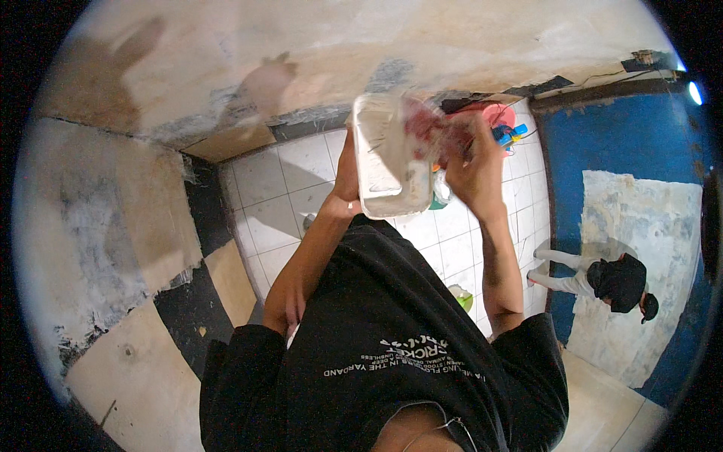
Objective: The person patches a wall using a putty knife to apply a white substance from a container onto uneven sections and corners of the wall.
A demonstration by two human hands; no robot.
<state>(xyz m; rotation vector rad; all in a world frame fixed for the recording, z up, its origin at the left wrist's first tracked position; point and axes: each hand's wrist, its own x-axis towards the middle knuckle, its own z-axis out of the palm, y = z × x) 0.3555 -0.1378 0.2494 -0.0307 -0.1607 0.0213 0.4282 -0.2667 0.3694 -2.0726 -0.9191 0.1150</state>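
A whitish rectangular tub [362,177], smeared with pale paste inside, is held up in front of my chest. My left hand [346,172] grips its left side, the fingers mostly hidden behind it. My right hand [476,169] is raised at the tub's right side, with its fingers curled. A reddish, see-through blur [428,128] reaches from those fingers over the tub's upper right rim; motion smears it too much to tell its kind.
A patchy plastered wall [316,53] stands close ahead. On the white tiled floor [305,154] are a pink basin [498,115], a blue and yellow object [510,135] and a green container [462,298]. Another person [619,282] is at the right by a blue wall [568,143].
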